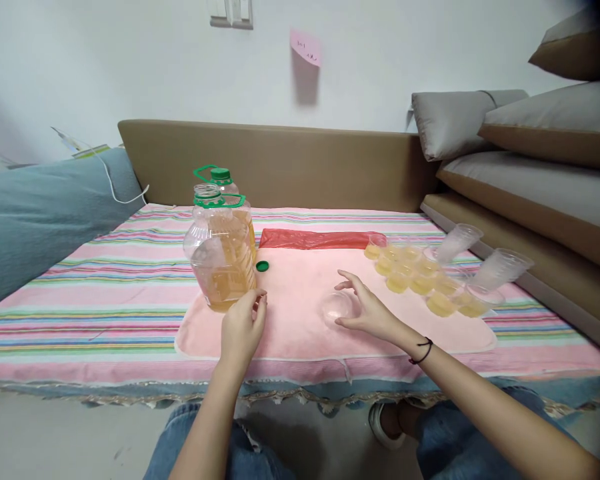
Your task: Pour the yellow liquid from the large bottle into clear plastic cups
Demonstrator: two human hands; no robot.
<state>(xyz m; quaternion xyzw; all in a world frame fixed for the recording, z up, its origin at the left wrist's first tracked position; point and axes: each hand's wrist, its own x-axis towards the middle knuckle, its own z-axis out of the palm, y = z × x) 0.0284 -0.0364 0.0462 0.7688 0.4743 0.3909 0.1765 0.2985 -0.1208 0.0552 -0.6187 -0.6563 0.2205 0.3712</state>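
Observation:
A clear plastic cup (336,308) stands on the pink cloth (295,333) in front of me. My right hand (363,308) is at its right side, thumb and fingers spread wide; whether they touch it I cannot tell. My left hand (243,327) is low beside the front jug (223,260), fingers loosely bent, with a gap to the thumb and nothing in them. That jug is uncapped, has a green handle and holds yellowish liquid. A green cap (263,266) lies right of it. Behind stands a second jug (221,175), capped in green and partly hidden.
Several cups of yellow liquid (423,283) stand grouped at the right. Two stacks of clear cups (459,241) lean there. A flat red plastic bag (320,239) lies along the cloth's far edge. Stacked cushions (545,180) border the right, a backboard (280,167) the rear.

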